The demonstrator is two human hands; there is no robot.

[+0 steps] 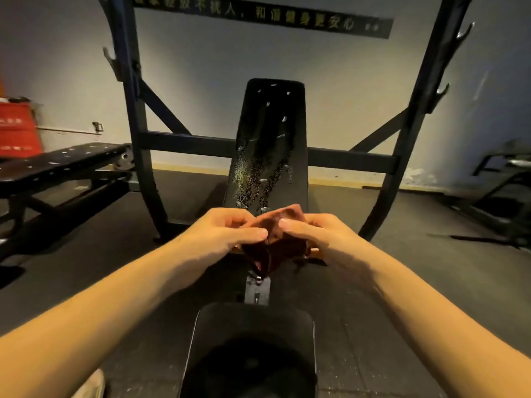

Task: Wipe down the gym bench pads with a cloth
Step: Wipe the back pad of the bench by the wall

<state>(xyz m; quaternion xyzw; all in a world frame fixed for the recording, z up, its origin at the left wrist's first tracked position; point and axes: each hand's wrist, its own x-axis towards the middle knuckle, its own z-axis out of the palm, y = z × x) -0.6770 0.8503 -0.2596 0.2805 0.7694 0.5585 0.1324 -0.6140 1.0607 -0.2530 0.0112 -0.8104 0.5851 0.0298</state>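
1. Head view: one cloth (273, 242), dark red, bunched just below the lower end of the back pad (270, 145). Seemingly lifted clear of it, though contact cannot be told for sure.
2. Clamped from both sides: left hand (227, 231) with fingers (250, 232) curled and pinching the bundle's left, right hand (321, 234) with fingers (293, 225) pinching its right.
3. Likely soft, light and limp, and bound to sag and fold unless gathered. Best taken as a wad under one palm, with a flat face down for pressing.
4. Speckled with droplets and streaks down the back pad. Probably slick vinyl over firm padding, so an easy glide and nothing fragile.
5. Counted: two hands, one cloth, and two pads, the back pad and the seat pad (253, 340) nearer than it. One more bench (63, 165) left of the back pad and two uprights (132, 110) flanking it.
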